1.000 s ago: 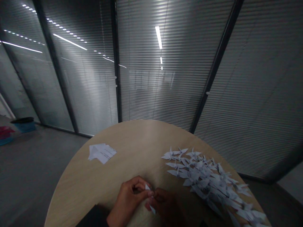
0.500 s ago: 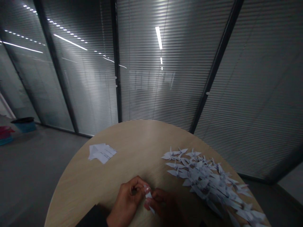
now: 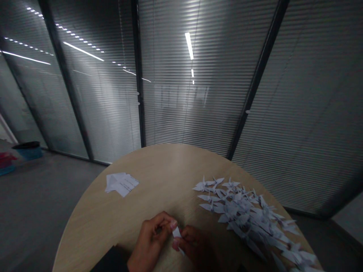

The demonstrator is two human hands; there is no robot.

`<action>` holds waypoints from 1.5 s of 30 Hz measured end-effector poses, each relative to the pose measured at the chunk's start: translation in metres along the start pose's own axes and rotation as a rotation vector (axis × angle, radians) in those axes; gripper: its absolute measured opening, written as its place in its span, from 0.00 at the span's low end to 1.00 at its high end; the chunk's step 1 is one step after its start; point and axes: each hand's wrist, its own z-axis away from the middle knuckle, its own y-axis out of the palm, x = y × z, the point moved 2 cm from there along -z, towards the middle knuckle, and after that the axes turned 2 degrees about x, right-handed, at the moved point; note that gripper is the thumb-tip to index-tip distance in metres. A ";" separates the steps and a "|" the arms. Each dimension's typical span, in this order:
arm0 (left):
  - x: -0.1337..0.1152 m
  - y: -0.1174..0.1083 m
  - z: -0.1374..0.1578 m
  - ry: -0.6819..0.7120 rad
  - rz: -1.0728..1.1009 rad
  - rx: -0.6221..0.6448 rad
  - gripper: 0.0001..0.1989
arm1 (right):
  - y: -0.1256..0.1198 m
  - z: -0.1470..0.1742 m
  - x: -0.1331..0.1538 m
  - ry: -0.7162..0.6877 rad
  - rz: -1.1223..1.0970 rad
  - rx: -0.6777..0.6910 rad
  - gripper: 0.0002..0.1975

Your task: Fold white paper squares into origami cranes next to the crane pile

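Note:
A small folded piece of white paper (image 3: 176, 232) is held between my two hands near the front of the table. My left hand (image 3: 153, 236) pinches its upper left end between thumb and fingertips. On the other side, my right hand (image 3: 193, 243) grips the lower right part, with its fingers in shadow. A bit of white paper sticks out below the right fingertips. To the right lies a heap of folded white paper cranes (image 3: 244, 211). Over at the left rests a small stack of white paper sheets (image 3: 121, 183), the top one bearing printed text.
The round wooden table (image 3: 167, 162) stands close to a glass partition with blinds (image 3: 184, 113). On the floor at far left are a blue bin with a dark liner (image 3: 30, 151) and a red and blue container (image 3: 6, 163).
My left thumb and fingers have shifted slightly up and left on the folded paper, so more of its white surface shows. The view has moved very slightly.

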 end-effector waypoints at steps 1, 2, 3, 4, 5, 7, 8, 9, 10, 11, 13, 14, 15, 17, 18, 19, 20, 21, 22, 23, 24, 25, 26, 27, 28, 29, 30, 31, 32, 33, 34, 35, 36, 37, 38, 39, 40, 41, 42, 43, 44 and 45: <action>0.000 0.000 0.000 -0.003 -0.013 -0.003 0.16 | 0.000 0.000 0.000 -0.005 0.004 -0.002 0.10; 0.001 -0.001 0.000 -0.004 -0.025 -0.008 0.16 | 0.000 0.000 0.000 -0.012 0.011 -0.008 0.10; 0.002 -0.001 0.000 -0.008 -0.033 -0.014 0.17 | 0.000 0.000 -0.001 -0.020 0.015 -0.017 0.10; 0.002 -0.001 0.000 -0.010 -0.036 -0.017 0.17 | 0.000 0.000 -0.001 -0.026 0.018 -0.020 0.10; 0.002 -0.001 0.000 -0.015 -0.037 -0.020 0.17 | 0.000 0.000 -0.001 -0.019 0.022 -0.021 0.11; 0.003 -0.002 -0.001 -0.021 -0.042 -0.026 0.18 | 0.000 0.000 0.000 0.006 0.029 -0.013 0.10; 0.003 -0.002 -0.001 -0.020 -0.047 -0.033 0.18 | -0.001 0.000 0.000 0.023 0.035 -0.003 0.10; 0.003 -0.002 -0.001 -0.015 -0.052 -0.039 0.19 | -0.001 0.001 0.001 0.039 0.043 0.004 0.10; 0.003 -0.002 -0.001 -0.012 -0.056 -0.046 0.19 | -0.002 0.001 0.003 0.048 0.050 0.007 0.10; 0.003 -0.002 -0.002 -0.013 -0.056 -0.047 0.19 | -0.003 0.002 0.005 0.041 0.050 0.011 0.10; 0.004 -0.001 -0.003 -0.023 -0.046 -0.039 0.19 | -0.005 0.003 0.008 0.009 0.044 0.022 0.09; 0.004 -0.001 -0.004 -0.029 -0.044 -0.034 0.19 | -0.006 0.004 0.010 -0.002 0.042 0.027 0.09; 0.004 -0.001 -0.004 -0.034 -0.044 -0.031 0.18 | -0.007 0.004 0.011 -0.007 0.040 0.032 0.09; 0.003 -0.001 -0.004 -0.026 -0.061 -0.030 0.18 | -0.008 0.003 0.011 -0.003 0.041 0.039 0.09; 0.003 -0.001 -0.004 -0.017 -0.074 -0.030 0.18 | -0.008 0.003 0.011 0.011 0.044 0.040 0.09; 0.002 -0.001 -0.004 -0.006 -0.086 -0.028 0.18 | -0.007 0.002 0.010 0.014 0.043 0.042 0.09; 0.001 -0.001 -0.003 0.004 -0.096 -0.029 0.17 | -0.006 0.001 0.008 0.030 0.048 0.035 0.09; 0.001 -0.001 -0.003 0.013 -0.106 -0.030 0.17 | -0.005 0.001 0.006 0.039 0.045 0.027 0.09; 0.000 -0.001 -0.002 0.021 -0.115 -0.032 0.17 | -0.004 0.001 0.005 0.020 0.033 0.021 0.09; 0.000 -0.001 -0.002 0.028 -0.123 -0.033 0.17 | -0.003 0.001 0.005 -0.002 0.022 0.019 0.09; 0.001 -0.001 -0.002 0.034 -0.130 -0.031 0.16 | -0.003 0.001 0.004 -0.024 0.012 0.015 0.09; 0.001 -0.001 -0.002 0.041 -0.133 -0.027 0.16 | -0.003 0.002 0.005 -0.044 0.007 0.013 0.09; 0.002 -0.002 -0.002 0.048 -0.134 -0.023 0.16 | -0.004 0.003 0.006 -0.051 0.007 0.014 0.09; 0.002 -0.002 -0.002 0.055 -0.133 -0.021 0.16 | -0.005 0.004 0.007 -0.052 0.008 0.015 0.09; 0.003 -0.002 -0.002 0.061 -0.131 -0.020 0.16 | -0.006 0.004 0.009 -0.050 0.008 0.024 0.09; 0.004 -0.002 -0.001 0.066 -0.131 -0.023 0.16 | -0.008 0.005 0.011 -0.045 0.007 0.035 0.10; 0.004 -0.002 -0.001 0.069 -0.130 -0.024 0.16 | -0.009 0.006 0.012 -0.035 0.008 0.043 0.10; 0.005 -0.002 0.000 0.070 -0.129 -0.027 0.15 | -0.009 0.006 0.014 -0.020 0.011 0.050 0.10; 0.005 -0.002 0.000 0.066 -0.125 -0.030 0.16 | -0.009 0.006 0.014 -0.008 0.016 0.049 0.10; 0.005 -0.001 0.000 0.061 -0.120 -0.027 0.16 | -0.009 0.005 0.015 -0.003 0.019 0.044 0.09; 0.005 -0.001 0.000 0.054 -0.115 -0.034 0.16 | -0.009 0.005 0.014 0.002 0.018 0.034 0.09; 0.005 -0.001 0.000 0.047 -0.112 -0.035 0.16 | -0.008 0.005 0.014 0.005 0.014 0.024 0.10; 0.005 -0.001 0.000 0.043 -0.105 -0.038 0.15 | -0.008 0.004 0.013 0.008 0.006 0.016 0.10; 0.005 -0.001 0.000 0.044 -0.101 -0.043 0.15 | -0.007 0.004 0.012 0.004 -0.005 0.015 0.10; 0.004 -0.001 -0.001 0.048 -0.096 -0.048 0.15 | -0.007 0.004 0.012 0.003 -0.017 0.011 0.10; 0.004 -0.001 -0.001 0.053 -0.091 -0.056 0.15 | -0.008 0.003 0.011 0.005 -0.028 0.012 0.10; 0.003 -0.001 -0.001 0.058 -0.085 -0.064 0.15 | -0.008 0.003 0.011 0.009 -0.037 0.014 0.11; 0.003 -0.002 -0.001 0.060 -0.079 -0.075 0.14 | -0.009 0.003 0.011 0.014 -0.044 0.016 0.11; 0.003 -0.002 -0.001 0.061 -0.070 -0.087 0.14 | -0.010 0.003 0.010 0.022 -0.050 0.016 0.11; 0.003 -0.003 -0.002 0.062 -0.060 -0.098 0.14 | -0.011 0.003 0.010 0.032 -0.052 0.017 0.11; 0.004 -0.004 -0.002 0.060 -0.048 -0.107 0.14 | -0.011 0.003 0.010 0.036 -0.055 0.021 0.11; 0.005 -0.004 -0.003 0.059 -0.033 -0.115 0.14 | -0.011 0.003 0.010 0.032 -0.060 0.029 0.11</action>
